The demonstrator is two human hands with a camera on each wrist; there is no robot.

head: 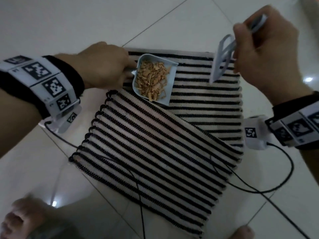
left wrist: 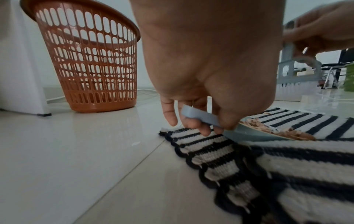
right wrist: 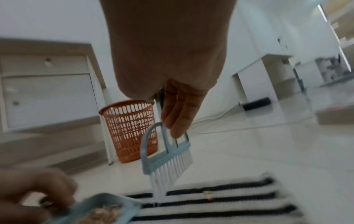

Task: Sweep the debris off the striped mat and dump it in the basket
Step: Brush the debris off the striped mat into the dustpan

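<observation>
A black-and-white striped mat lies on the tiled floor, its near part folded over. On its far left sits a pale blue dustpan filled with tan wood shavings. My left hand grips the dustpan's handle. My right hand holds a pale blue hand brush by its handle, lifted just above the mat's far right part, bristles pointing down. One small shaving remains on the mat. An orange plastic basket stands upright on the floor beyond the mat.
White cabinets stand behind the basket. Black cables trail over the mat's near right side. Bare toes show at the lower left. A green object and chair legs sit far right.
</observation>
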